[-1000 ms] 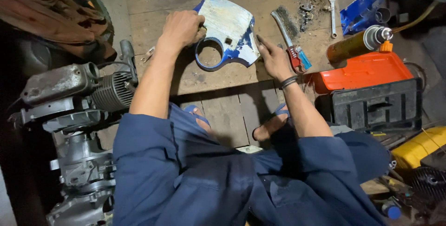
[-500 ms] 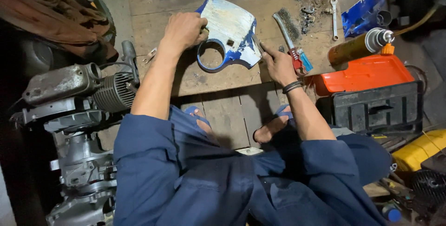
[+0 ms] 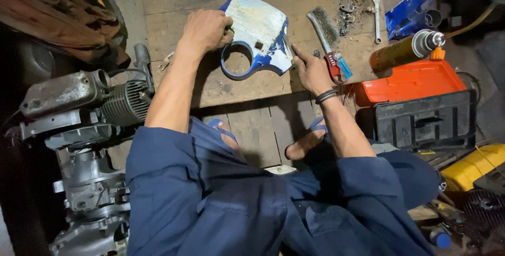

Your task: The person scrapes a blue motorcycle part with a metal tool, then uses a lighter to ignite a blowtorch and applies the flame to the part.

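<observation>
A blue panel [image 3: 259, 29] with worn white paint and a round hole lies on the wooden board [image 3: 173, 3]. My left hand [image 3: 206, 29] is closed on the panel's left edge, fingers curled around it. My right hand [image 3: 311, 71] rests at the panel's lower right corner, index finger touching its edge. Just right of that hand lies a wire brush [image 3: 327, 37] with a red and blue handle.
An engine [image 3: 89, 124] stands at the left under a brown cloth [image 3: 58, 14]. An orange tray [image 3: 413, 82] on a black toolbox [image 3: 426, 122] sits at the right, with a spray can [image 3: 402, 51], a wrench [image 3: 376, 16] and a blue part [image 3: 407, 11] behind it.
My right hand has slid slightly left, off the brush handle, toward the panel's corner. The left hand keeps its grip on the panel.
</observation>
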